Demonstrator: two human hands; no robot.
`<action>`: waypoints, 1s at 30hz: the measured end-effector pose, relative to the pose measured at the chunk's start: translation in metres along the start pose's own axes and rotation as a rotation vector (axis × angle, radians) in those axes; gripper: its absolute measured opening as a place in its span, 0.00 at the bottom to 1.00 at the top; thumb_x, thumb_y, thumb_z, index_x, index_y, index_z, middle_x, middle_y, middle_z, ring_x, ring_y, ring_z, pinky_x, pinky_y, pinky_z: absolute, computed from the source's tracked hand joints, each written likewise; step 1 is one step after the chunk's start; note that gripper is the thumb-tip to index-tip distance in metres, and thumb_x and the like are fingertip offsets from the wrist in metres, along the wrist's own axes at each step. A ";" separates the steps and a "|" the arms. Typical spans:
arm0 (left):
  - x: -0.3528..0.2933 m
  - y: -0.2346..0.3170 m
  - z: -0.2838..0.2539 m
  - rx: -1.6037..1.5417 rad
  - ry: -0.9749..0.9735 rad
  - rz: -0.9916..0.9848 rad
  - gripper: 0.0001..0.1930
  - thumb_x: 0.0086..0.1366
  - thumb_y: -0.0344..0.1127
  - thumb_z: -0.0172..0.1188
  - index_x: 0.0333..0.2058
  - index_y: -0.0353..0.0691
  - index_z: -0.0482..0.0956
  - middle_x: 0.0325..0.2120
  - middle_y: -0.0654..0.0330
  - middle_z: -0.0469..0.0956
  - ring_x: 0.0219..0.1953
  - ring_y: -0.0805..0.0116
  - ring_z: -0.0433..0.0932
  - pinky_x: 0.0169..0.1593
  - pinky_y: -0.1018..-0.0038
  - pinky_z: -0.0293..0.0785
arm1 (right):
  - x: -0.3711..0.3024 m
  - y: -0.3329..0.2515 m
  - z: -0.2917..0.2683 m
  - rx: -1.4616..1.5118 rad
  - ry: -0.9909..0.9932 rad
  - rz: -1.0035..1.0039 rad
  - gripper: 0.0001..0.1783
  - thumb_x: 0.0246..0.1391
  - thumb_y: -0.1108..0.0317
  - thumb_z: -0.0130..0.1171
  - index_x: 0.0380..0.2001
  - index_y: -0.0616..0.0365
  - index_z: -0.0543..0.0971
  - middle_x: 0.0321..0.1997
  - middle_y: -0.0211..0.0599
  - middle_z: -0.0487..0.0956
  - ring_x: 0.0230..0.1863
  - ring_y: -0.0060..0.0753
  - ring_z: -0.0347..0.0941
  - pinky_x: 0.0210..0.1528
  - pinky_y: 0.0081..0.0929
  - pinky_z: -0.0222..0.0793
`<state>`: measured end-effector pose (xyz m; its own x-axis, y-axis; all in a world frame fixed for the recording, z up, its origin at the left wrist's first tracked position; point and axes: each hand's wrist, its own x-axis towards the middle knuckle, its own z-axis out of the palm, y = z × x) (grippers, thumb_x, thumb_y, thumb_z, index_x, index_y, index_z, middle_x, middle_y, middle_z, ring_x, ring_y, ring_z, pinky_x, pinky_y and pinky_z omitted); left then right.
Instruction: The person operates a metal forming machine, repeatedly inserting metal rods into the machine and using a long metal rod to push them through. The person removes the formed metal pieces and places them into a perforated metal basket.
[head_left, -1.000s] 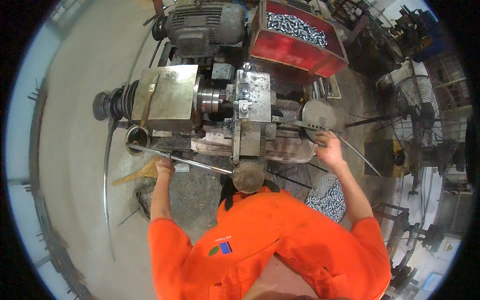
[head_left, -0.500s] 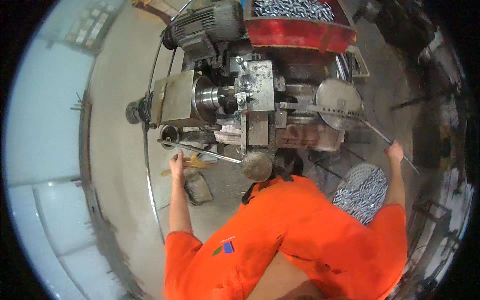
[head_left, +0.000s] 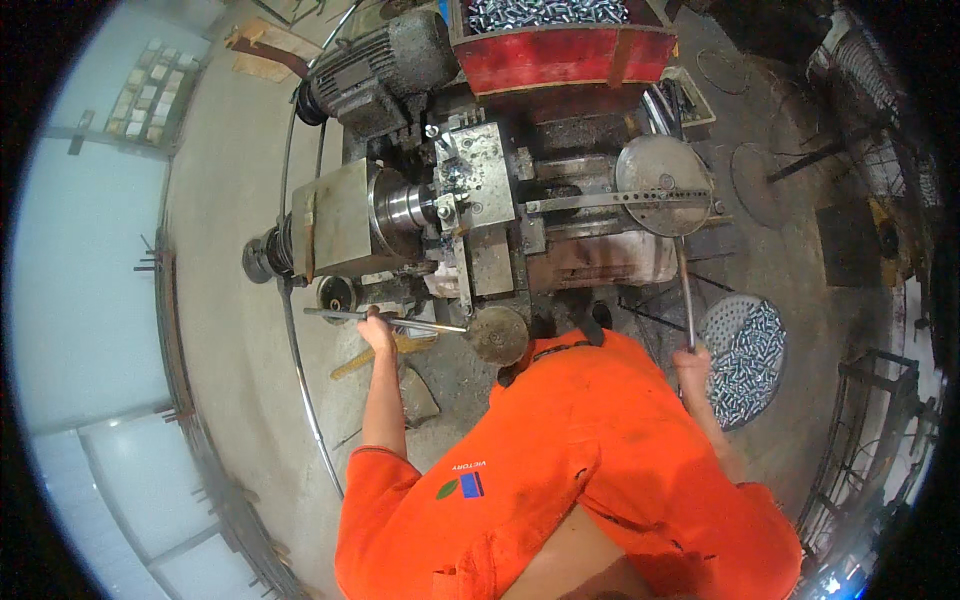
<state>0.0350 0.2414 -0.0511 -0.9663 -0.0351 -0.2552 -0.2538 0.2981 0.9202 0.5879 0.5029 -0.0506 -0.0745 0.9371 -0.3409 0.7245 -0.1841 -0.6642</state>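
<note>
I stand over a grey metal lathe [head_left: 470, 200] in an orange coverall. My left hand [head_left: 376, 328] grips a long steel lever bar [head_left: 420, 323] that runs left to right across the front of the machine toward a round metal disc [head_left: 498, 335]. My right hand [head_left: 690, 362] is closed on the lower end of a thin spoke handle [head_left: 683, 290] that hangs down from a round perforated handwheel [head_left: 662, 185] on the machine's right side.
A red bin of small metal parts [head_left: 560, 45] sits behind the machine, next to an electric motor [head_left: 375, 65]. A round basket of shiny cut pieces [head_left: 742, 358] lies on the concrete floor at my right. A long thin rod [head_left: 295, 360] curves along the left.
My right hand has swung the handwheel spoke down from beside the wheel to low at my right side. My left hand stays on the lever bar. The view has tilted.
</note>
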 end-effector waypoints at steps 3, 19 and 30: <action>-0.014 0.016 0.010 -0.013 0.020 0.019 0.09 0.54 0.34 0.52 0.24 0.33 0.67 0.15 0.54 0.72 0.10 0.69 0.65 0.14 0.74 0.62 | -0.001 0.012 0.017 0.094 0.045 0.042 0.13 0.34 0.62 0.54 0.22 0.60 0.75 0.18 0.44 0.73 0.22 0.40 0.70 0.26 0.34 0.63; 0.008 0.014 -0.008 0.248 -0.142 -0.121 0.18 0.55 0.39 0.56 0.23 0.24 0.67 0.15 0.51 0.70 0.12 0.60 0.73 0.13 0.65 0.73 | 0.217 0.011 -0.140 -1.033 0.146 -0.242 0.26 0.37 0.46 0.60 0.33 0.57 0.77 0.31 0.45 0.77 0.34 0.46 0.75 0.35 0.42 0.70; 0.052 -0.069 -0.099 0.548 -0.282 0.040 0.25 0.58 0.54 0.52 0.39 0.33 0.73 0.32 0.48 0.77 0.32 0.57 0.78 0.36 0.66 0.73 | 0.126 -0.060 -0.032 -0.457 0.311 -0.487 0.39 0.30 0.69 0.58 0.54 0.62 0.64 0.55 0.54 0.65 0.56 0.53 0.61 0.57 0.38 0.56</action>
<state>-0.0025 0.1247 -0.0982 -0.9065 0.2176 -0.3617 -0.0862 0.7435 0.6631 0.5573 0.6418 -0.0324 -0.3120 0.9346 0.1710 0.8773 0.3525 -0.3257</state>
